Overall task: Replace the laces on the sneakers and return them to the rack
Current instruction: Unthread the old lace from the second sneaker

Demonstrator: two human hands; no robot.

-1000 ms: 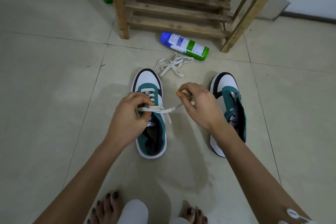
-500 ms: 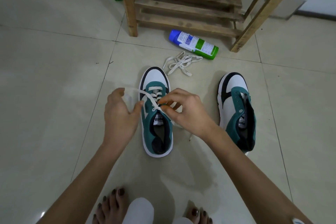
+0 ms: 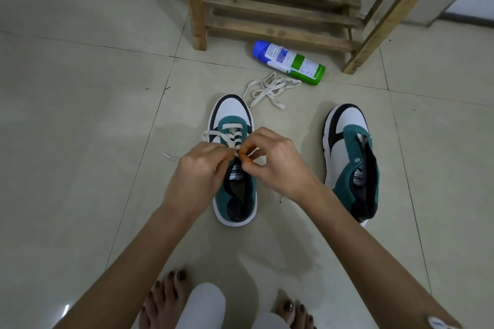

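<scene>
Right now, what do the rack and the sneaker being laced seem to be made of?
Rack: bare, unvarnished wood, judging by grain and rough-sawn slats. Sneaker: green panels look matte and fuzzy, likely suede or imitation; white toe is smooth, probably leather or synthetic.

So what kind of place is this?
Likely a plain room at home, though I can't be sure: tiled floor, a wooden rack, and a sneaker being laced on the floor.

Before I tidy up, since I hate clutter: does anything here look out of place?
Yes. A blue-capped green-and-white spray can lies on its side on the tiled floor before the wooden rack, with a loose cream lace tangled just in front of it. Nothing looks spilled.
</scene>
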